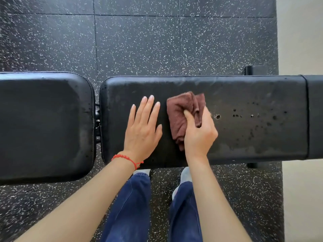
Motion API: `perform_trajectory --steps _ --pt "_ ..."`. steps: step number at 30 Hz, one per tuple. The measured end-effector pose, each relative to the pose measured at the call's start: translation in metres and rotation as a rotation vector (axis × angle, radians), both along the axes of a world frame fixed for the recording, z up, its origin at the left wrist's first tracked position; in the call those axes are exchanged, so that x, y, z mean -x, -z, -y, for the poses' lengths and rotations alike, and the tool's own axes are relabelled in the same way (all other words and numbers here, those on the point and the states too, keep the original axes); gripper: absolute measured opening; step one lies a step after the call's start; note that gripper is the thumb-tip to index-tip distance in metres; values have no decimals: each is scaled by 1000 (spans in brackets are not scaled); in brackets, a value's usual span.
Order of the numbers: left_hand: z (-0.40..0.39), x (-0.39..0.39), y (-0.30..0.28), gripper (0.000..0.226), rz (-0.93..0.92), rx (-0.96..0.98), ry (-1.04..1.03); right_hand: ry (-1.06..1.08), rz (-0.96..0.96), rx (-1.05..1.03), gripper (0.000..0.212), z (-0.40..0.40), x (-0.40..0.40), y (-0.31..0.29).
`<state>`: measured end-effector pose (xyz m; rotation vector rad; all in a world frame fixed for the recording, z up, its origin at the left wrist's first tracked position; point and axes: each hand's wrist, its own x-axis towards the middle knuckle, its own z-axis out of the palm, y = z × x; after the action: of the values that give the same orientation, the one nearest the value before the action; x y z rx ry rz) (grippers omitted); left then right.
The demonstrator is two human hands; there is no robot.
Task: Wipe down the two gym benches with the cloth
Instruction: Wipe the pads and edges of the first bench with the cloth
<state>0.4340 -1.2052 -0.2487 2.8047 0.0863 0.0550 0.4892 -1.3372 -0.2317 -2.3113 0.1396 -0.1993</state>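
From the head view, looking straight down: my right hand (199,135) grips the cloth (183,116), thumb curled over the top, the brown wad bunched and pressed onto the long bench pad (244,137), about midway between its near and far edges and left of its middle. My left hand (142,130) lies flat just beside the cloth, fingers straight and slightly spread, palm on the pad near its left end.

Droplets (253,117) and dark wet spots sit to the right of the cloth, spreading toward the pad's right end. I judge those are what I have yet to wipe.

What could go wrong: the cloth is wadded, so only a small face touches the pad; a sweep right may smear the drops into streaks instead of lifting them. My grip is mostly on the near part of the wad, so the far flap could fold under or drag loose. My braced left hand rests on the pad and may leave a print there. The seat pad (45,126) lies left across a gap with the hinge (97,117); the cloth could snag there. The far edge shows a pale streak, easy to miss. A second bench is not in view, so I cannot tell its state.
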Motion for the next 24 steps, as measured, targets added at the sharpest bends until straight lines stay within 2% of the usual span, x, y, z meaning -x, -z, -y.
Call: perform_trajectory --steps 5,10,16,20,24 --pt "3 -2 16 55 -68 -89 17 -56 26 18 52 6 -34 3" --pt "3 -2 15 55 -60 -88 8 25 -71 -20 38 34 13 -2" --pt "3 -3 14 55 -66 -96 4 46 -78 60 47 62 70 -9" --pt "4 -3 15 55 -61 -91 3 15 -38 40 45 58 42 -7" --pt "4 -3 15 54 -59 -101 2 24 10 6 48 54 -25 -1"
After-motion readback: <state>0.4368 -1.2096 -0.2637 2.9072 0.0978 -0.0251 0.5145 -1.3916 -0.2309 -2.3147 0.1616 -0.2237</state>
